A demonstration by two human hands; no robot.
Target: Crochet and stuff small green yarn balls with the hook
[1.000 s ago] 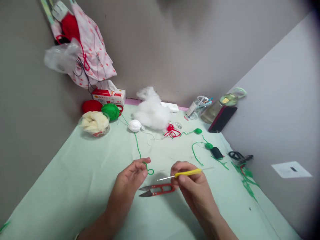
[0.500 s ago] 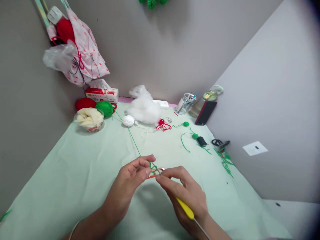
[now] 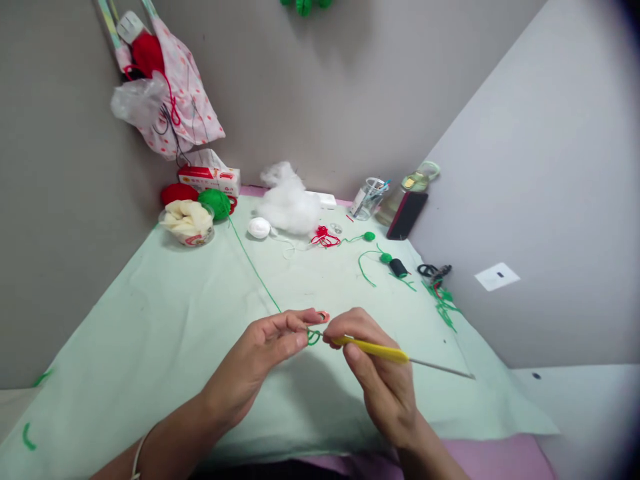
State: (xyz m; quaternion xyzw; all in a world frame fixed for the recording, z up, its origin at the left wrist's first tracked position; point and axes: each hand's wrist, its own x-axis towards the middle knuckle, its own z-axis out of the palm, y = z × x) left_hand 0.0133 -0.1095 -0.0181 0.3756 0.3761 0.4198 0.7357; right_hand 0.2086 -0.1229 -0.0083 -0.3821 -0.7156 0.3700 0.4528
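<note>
the pale green surface (image 3: 175,300) spreads across the lower half of the frame, its middle left fairly free, probably so your hands have room. the pink dotted bag (image 3: 197,117) hangs at the upper left, seemingly to keep its bundles off the work area. your left hand (image 3: 263,347) is at lower centre, its grip pinched closed on yarn, apparently to steady it. your right hand (image 3: 377,360), just right of it, has its grip closed around the yellow-handled hook (image 3: 377,349), held low on the handle, likely for fine control; the rear shaft sticks out to the right. white stuffing (image 3: 289,203) sits at upper centre, well apart. the green ball (image 3: 214,205) rests left of it, and its strand (image 3: 255,270) runs down to your left fingers, perhaps placed there to feed freely. smallest is the green loop (image 3: 313,337) between your fingertips, at the hook's front end; you cannot tell here whether the tip passes through it.
</note>
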